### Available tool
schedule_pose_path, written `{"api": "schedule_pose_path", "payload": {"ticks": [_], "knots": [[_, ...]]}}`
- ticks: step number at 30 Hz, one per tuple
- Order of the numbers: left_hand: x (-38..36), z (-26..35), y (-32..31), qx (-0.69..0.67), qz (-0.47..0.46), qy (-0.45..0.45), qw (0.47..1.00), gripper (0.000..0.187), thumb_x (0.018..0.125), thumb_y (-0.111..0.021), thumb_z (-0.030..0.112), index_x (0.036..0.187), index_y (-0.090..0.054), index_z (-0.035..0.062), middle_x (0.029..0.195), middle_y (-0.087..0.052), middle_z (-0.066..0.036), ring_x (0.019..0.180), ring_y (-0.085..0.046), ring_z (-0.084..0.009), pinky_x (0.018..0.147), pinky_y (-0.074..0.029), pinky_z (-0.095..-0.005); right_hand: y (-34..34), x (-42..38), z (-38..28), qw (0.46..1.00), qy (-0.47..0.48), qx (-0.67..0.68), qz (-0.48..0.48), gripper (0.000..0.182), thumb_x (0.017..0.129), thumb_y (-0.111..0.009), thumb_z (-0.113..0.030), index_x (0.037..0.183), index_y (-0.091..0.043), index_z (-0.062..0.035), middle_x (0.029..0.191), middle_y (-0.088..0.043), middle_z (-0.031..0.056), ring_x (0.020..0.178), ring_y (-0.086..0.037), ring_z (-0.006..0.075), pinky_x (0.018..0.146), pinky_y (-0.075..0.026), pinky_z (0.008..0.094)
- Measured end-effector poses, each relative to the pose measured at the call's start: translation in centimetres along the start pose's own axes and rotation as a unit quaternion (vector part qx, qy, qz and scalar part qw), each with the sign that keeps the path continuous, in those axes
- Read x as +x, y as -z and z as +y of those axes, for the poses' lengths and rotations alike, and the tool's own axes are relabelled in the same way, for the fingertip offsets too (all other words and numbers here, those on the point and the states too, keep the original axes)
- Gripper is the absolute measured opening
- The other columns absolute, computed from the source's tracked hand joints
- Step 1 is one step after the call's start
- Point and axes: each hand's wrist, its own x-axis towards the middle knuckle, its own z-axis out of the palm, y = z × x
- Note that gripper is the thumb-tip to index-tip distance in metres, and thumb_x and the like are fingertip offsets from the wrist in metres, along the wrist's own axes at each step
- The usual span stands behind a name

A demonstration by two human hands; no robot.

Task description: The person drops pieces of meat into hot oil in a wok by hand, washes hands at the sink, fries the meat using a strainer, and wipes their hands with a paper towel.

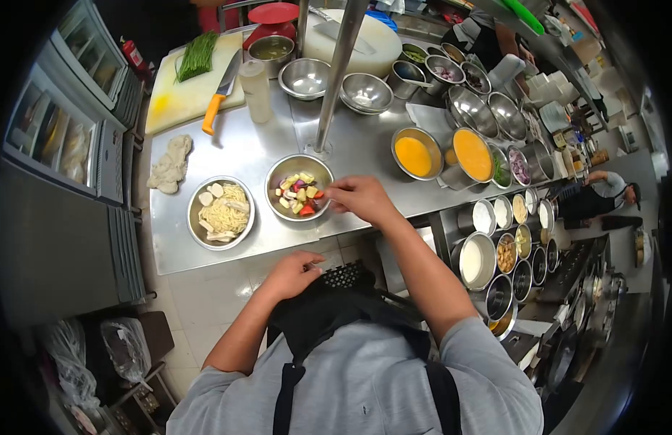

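At the front edge of the steel counter is a metal bowl [278, 211] of chopped vegetables in yellow, red and purple pieces. My right hand [361, 201] is at its right side, fingers curled together right at the rim. Low in front of my black apron [343, 279], my left hand [294, 275] is apart from the counter, holding nothing, with its fingers loosely extended. To the left of the vegetables stands a second metal bowl [196, 230] with noodles [226, 214] and pale slices.
A knife [221, 93] with an orange handle leans on a cutting board [165, 101] holding green stalks [197, 58]. A squeeze bottle [256, 90], a crumpled cloth [170, 164] and a metal post [336, 80] stand around. Orange liquid fills two containers [414, 156] at right. Another person [597, 197] is far right.
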Motion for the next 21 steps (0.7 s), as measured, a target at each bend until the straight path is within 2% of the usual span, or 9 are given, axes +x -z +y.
{"api": "schedule_pose_path", "payload": {"ticks": [2, 4, 7, 10, 12, 14, 17, 19, 21], "knots": [[-0.2, -0.8, 0.7, 0.009, -0.028, -0.001, 1.0, 0.032, 0.082, -0.063, 0.017, 0.11, -0.063, 0.0023, 0.097, -0.064, -0.017, 0.085, -0.063, -0.0256, 0.078, -0.05, -0.0338, -1.8, 0.9, -0.7, 0.982, 0.047, -0.176, 0.054, 0.025, 0.085, -0.061, -0.018, 0.088, -0.068, 0.006, 0.07, -0.067, 0.0099, 0.06, -0.062, 0.0131, 0.06, -0.051, 0.0241], [-0.4, -0.8, 1.5, 0.014, -0.06, 0.01, 0.998, 0.032, 0.082, -0.064, 0.018, 0.11, -0.063, 0.0026, 0.097, -0.065, -0.015, 0.085, -0.064, -0.025, 0.078, -0.05, -0.0337, -0.9, -0.8, -1.0, 0.986, 0.052, -0.129, 0.091, 0.03, 0.086, -0.058, -0.023, 0.086, -0.068, 0.0056, 0.067, -0.067, 0.009, 0.058, -0.061, 0.011, 0.058, -0.05, 0.0249], [-0.6, -2.4, 2.0, 0.033, -0.127, 0.051, 0.99, 0.034, 0.082, -0.064, 0.017, 0.113, -0.062, 0.0024, 0.096, -0.066, -0.012, 0.085, -0.062, -0.0183, 0.079, -0.049, -0.031, 2.4, -6.8, 1.6, 0.979, -0.004, -0.101, 0.177, 0.028, 0.089, -0.059, -0.018, 0.1, -0.065, 0.007, 0.076, -0.066, 0.0086, 0.065, -0.062, 0.011, 0.06, -0.052, 0.0233], [-0.5, -6.1, 1.3, 0.098, -0.169, 0.036, 0.98, 0.037, 0.081, -0.066, 0.024, 0.111, -0.062, 0.0018, 0.102, -0.066, -0.016, 0.088, -0.065, -0.0261, 0.079, -0.051, -0.0336, 4.9, -16.0, 12.4, 0.956, -0.054, -0.025, 0.288, 0.036, 0.088, -0.059, -0.015, 0.116, -0.057, 0.0077, 0.083, -0.066, 0.0084, 0.066, -0.061, 0.0104, 0.056, -0.051, 0.024], [-0.1, -8.7, 0.8, 0.115, -0.216, 0.054, 0.968, 0.037, 0.08, -0.067, 0.023, 0.11, -0.062, -0.0002, 0.103, -0.066, -0.016, 0.094, -0.064, -0.0247, 0.082, -0.05, -0.0317, 5.1, -24.6, 24.7, 0.906, -0.127, 0.072, 0.397, 0.048, 0.087, -0.062, -0.015, 0.127, -0.048, 0.0068, 0.088, -0.065, 0.0111, 0.069, -0.062, 0.0125, 0.056, -0.05, 0.0249], [1.1, -11.2, 0.4, 0.101, -0.245, 0.064, 0.962, 0.034, 0.08, -0.068, 0.015, 0.11, -0.062, -0.0011, 0.1, -0.067, -0.013, 0.094, -0.064, -0.0199, 0.085, -0.048, -0.0306, 1.7, -34.4, 31.2, 0.703, -0.37, 0.229, 0.563, 0.052, 0.085, -0.064, -0.016, 0.129, -0.046, 0.0067, 0.085, -0.064, 0.0135, 0.064, -0.06, 0.015, 0.052, -0.049, 0.0269], [2.6, -15.9, -0.4, 0.133, -0.284, 0.14, 0.939, 0.031, 0.082, -0.063, 0.011, 0.11, -0.062, -0.0024, 0.1, -0.066, -0.01, 0.093, -0.062, -0.0163, 0.085, -0.047, -0.0288, -6.4, -48.5, 44.6, 0.617, -0.556, 0.151, 0.536, 0.062, 0.083, -0.066, -0.017, 0.134, -0.038, 0.0036, 0.09, -0.063, 0.0183, 0.062, -0.059, 0.0235, 0.048, -0.048, 0.0308], [2.2, -13.1, -2.0, 0.184, -0.3, 0.155, 0.923, 0.031, 0.082, -0.062, 0.011, 0.11, -0.062, -0.0025, 0.1, -0.066, -0.01, 0.093, -0.062, -0.016, 0.085, -0.047, -0.0287, -11.1, -54.3, 48.1, 0.539, -0.548, 0.229, 0.598, 0.067, 0.082, -0.067, -0.017, 0.137, -0.034, 0.0011, 0.092, -0.063, 0.0198, 0.062, -0.059, 0.0264, 0.047, -0.048, 0.032], [2.4, -10.6, -3.6, 0.221, -0.312, 0.149, 0.912, 0.031, 0.082, -0.061, 0.01, 0.11, -0.062, -0.0026, 0.1, -0.066, -0.01, 0.093, -0.062, -0.0158, 0.085, -0.047, -0.0286, -12.1, -56.8, 48.2, 0.208, -0.319, 0.46, 0.802, 0.076, 0.08, -0.068, -0.014, 0.143, -0.025, -0.0068, 0.108, -0.061, 0.0191, 0.074, -0.062, 0.0307, 0.052, -0.051, 0.0348]]}}
